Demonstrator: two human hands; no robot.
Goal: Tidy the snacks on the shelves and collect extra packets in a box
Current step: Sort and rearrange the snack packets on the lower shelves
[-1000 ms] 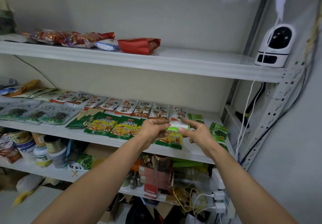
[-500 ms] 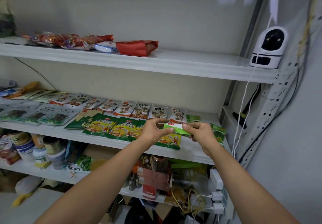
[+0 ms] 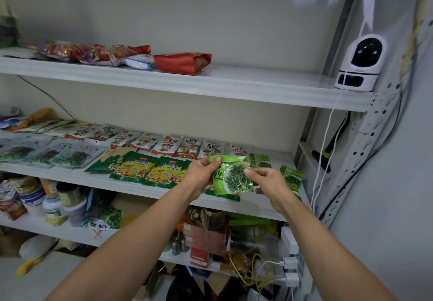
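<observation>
A light green seaweed packet (image 3: 233,179) is held upright, its printed face toward me, above the front right of the middle shelf (image 3: 131,187). My left hand (image 3: 202,173) pinches its top left corner. My right hand (image 3: 269,181) pinches its right side with thumb and forefinger. Under it lies a green and yellow seasoning packet (image 3: 222,196), the last in a row of such packets (image 3: 133,168). A row of mushroom snack packets (image 3: 166,146) lines the back. More green seaweed packets (image 3: 291,179) lie at the shelf's right end.
The top shelf (image 3: 234,82) carries red snack bags (image 3: 184,61) at the left and a white camera (image 3: 359,64) at the right. Jars, tins and boxes (image 3: 54,202) crowd the lower shelf. White cables (image 3: 325,160) hang along the right upright, with a power strip (image 3: 290,254) below.
The packet was lying flat between my hands above the shelf; both hands have lifted and turned it upright so its front faces me.
</observation>
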